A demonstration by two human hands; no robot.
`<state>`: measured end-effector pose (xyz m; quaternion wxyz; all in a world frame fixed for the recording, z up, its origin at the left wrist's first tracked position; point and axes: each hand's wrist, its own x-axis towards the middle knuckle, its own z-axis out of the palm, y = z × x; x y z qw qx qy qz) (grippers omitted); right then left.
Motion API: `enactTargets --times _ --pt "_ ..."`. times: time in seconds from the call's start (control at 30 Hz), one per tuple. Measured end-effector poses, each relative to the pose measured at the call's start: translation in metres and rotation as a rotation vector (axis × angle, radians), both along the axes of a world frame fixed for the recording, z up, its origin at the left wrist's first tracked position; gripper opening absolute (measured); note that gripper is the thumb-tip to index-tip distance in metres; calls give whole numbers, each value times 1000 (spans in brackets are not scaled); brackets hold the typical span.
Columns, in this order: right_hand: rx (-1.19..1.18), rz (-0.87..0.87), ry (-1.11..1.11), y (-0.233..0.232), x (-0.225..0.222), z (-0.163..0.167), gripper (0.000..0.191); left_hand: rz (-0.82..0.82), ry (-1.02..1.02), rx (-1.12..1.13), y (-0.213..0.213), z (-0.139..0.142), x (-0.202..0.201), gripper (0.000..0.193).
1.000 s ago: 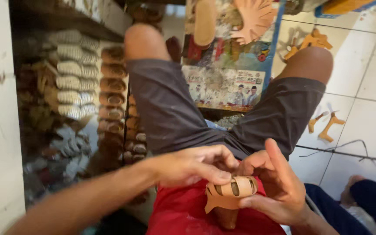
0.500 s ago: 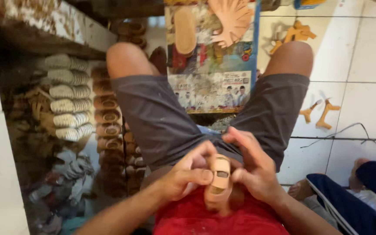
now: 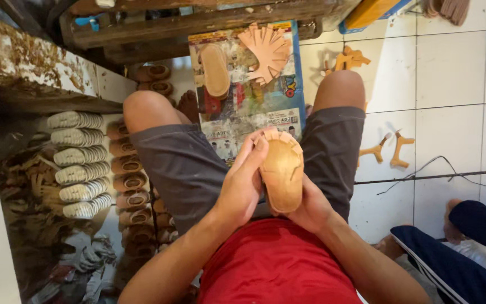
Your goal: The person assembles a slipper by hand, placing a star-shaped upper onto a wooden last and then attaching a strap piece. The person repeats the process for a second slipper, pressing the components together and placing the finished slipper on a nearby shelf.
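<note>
white tiled floor carries 2 tan leather cutouts, a black cord.

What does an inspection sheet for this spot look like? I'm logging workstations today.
Surface: white tiled floor; printed sheet between the knees.
Job's things: tan shoe, sole up, held over the lap.
Clutter: stacked soles at left; leather cut-outs on the tiles; fan-shaped piece on the sheet.
Hands: left hand and right hand both grip the shoe.
Cables: thin wire across the tiles.
Surroundings: wooden bench ahead; another person's leg at right.
</note>
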<state>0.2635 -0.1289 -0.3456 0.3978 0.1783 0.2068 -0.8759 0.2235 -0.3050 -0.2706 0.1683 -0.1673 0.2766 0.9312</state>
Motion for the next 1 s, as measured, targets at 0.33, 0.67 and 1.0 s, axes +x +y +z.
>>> enactTargets --times 0.33,0.67,1.0 --pt "-55 -21 -6 -12 -29 11 49 -51 76 -14 1 16 -37 39" --pt "318 -303 44 -19 -69 51 45 -75 322 -241 5 36 -63 49" --pt "1373 -403 1443 -21 -50 93 74 135 236 85 0 15 -70 54"
